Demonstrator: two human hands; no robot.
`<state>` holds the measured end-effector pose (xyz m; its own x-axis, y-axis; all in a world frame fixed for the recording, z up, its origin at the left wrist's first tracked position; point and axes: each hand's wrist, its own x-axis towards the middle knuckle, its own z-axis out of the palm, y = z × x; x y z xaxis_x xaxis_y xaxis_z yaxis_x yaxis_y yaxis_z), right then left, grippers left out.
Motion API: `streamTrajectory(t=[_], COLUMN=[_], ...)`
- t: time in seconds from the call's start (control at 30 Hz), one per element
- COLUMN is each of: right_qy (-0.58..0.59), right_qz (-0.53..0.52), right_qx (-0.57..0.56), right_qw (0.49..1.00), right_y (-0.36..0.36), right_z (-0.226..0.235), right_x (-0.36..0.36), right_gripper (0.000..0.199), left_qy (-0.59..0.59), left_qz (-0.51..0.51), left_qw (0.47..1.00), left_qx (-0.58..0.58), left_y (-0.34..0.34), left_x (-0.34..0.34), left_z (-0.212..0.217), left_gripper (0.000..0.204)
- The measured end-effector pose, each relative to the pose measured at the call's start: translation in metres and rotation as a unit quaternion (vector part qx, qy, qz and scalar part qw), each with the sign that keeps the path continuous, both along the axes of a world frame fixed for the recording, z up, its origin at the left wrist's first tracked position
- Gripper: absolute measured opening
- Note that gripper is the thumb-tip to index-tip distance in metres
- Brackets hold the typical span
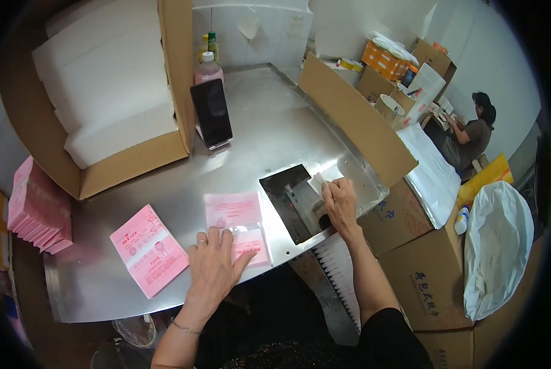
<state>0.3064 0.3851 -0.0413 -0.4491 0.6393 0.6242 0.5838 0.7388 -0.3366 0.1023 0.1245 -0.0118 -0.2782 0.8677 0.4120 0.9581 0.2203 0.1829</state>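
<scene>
My left hand (211, 261) lies with its fingers spread over the lower part of a pink printed plastic packet (232, 208), which has a clear band across its middle. Further right, my right hand (342, 200) is closed around a thin white piece that looks like tissue (319, 179). It is beside a dark rectangular opening (281, 190) in the steel table, with a metal plate (303, 200) inside. A stack of pink packets (150, 252) rests to the left of my left hand.
An open carton (134, 172) of white tissue stacks stands at the far left, near more pink packets (38, 206). A phone (212, 114) leans against a bottle (208, 69) on the steel table (257, 104). Cartons (426, 280) and a white bag (500, 246) stand right. Another person (475, 132) sits beyond.
</scene>
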Motion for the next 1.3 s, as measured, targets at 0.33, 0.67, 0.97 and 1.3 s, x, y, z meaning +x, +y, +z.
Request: streamTrajectory(t=[0.33,0.67,0.97,1.3], right_qy=[0.028,-0.225,-0.376,0.061], right_qz=[0.022,0.187,0.053,0.377], right_qx=[0.072,0.054,-0.099,-0.036], right_qw=[0.997,0.955,0.92,0.924], right_y=[-0.03,-0.103,-0.027,-0.089], right_z=[0.029,0.003,-0.011,0.099], right_x=[-0.01,-0.108,-0.058,-0.254], right_gripper=[0.036,0.021,0.023,0.04], left_qy=[-0.074,-0.113,-0.202,-0.112], left_qz=[-0.161,-0.07,-0.183,0.017], left_qw=[0.984,0.991,0.962,0.979], left_qx=[0.022,-0.005,0.01,0.169], left_y=[-0.004,-0.004,-0.042,-0.032], left_x=[0.022,0.023,-0.005,-0.191], left_z=[-0.004,0.008,0.012,0.031], left_gripper=[0.038,0.082,0.04,0.057])
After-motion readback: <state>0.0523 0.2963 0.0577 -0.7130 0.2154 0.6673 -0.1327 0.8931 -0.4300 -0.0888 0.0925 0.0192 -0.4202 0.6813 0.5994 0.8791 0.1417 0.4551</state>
